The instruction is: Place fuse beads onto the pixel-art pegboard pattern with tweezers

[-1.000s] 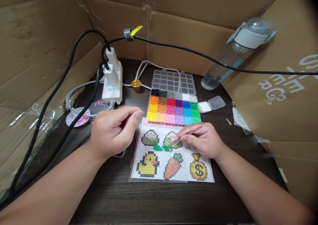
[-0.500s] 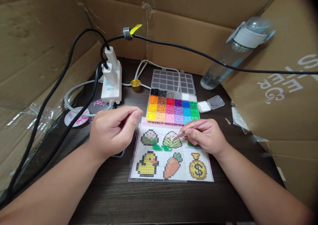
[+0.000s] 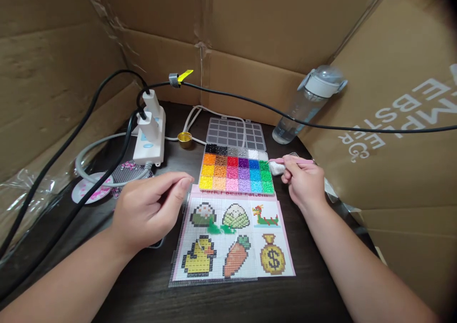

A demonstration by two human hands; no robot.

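Pink tweezers [image 3: 302, 161] are pinched in my right hand [image 3: 307, 182], pointing left. Their tips are at the upper green compartment on the right edge of the bead box [image 3: 238, 168], which holds small beads sorted by colour. My left hand [image 3: 152, 211] is closed in a loose fist left of the pattern sheet [image 3: 259, 268], with nothing visible in it. A clear pegboard [image 3: 214, 281] covers the sheet's left part, over the duck and carrot pictures. Beads fill the duck's outline. Green beads [image 3: 215, 227] lie loose between the upper pictures.
Behind the box lies its open clear lid [image 3: 235, 135]. A small gold cup [image 3: 184, 141], a power strip [image 3: 149, 144] and a plate of pink beads [image 3: 91, 188] are on the left. A water bottle [image 3: 305, 106] stands back right, near a small white-filled case [image 3: 276, 169]. A black cable [image 3: 228, 97] crosses above.
My right hand has moved the tweezers from the rice dumpling picture up and right to the green beads in the box. My left hand stays closed. The camera view has tilted up and right.
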